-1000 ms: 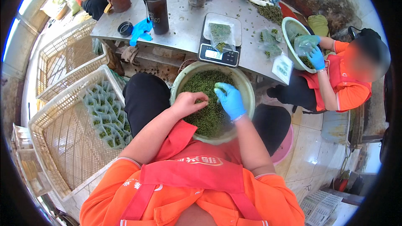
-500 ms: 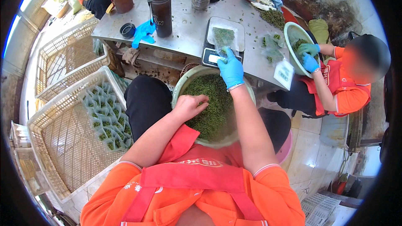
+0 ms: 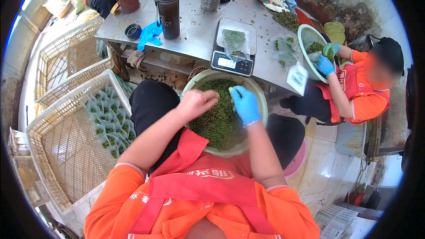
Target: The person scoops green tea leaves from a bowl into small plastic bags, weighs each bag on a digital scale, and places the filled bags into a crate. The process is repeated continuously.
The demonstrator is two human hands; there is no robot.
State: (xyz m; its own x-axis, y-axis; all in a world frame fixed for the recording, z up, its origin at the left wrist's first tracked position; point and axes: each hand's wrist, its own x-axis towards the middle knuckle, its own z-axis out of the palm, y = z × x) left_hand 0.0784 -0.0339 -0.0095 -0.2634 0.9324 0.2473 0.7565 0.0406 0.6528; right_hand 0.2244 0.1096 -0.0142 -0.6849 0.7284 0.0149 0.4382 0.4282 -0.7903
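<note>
Between my knees stands a pale green basin (image 3: 261,126) of small green granules (image 3: 215,126), possibly dried buds or seeds. My bare left hand (image 3: 198,102) hangs over its left side, fingers curled and pressed together. Above the right side is my right hand (image 3: 245,105) in a blue glove, thumb and fingers drawn together. Whatever either hand pinches is too small to make out. Beyond the basin, a digital scale (image 3: 242,65) with a lit display sits at the table's edge. On its pan lies a clear bag (image 3: 233,40) partly filled with green granules.
Left are plastic crates (image 3: 57,150), one holding rows of filled small bags (image 3: 110,121). On the metal table (image 3: 195,46) stand a dark bottle (image 3: 168,13), a blue glove (image 3: 149,34) and other bags (image 3: 285,51). At right, a co-worker (image 3: 354,79) handles granules over another basin (image 3: 305,40).
My right hand has let go of the bag on the scale and come back over the basin. My left hand has risen slightly. The co-worker's hand has lifted some granules.
</note>
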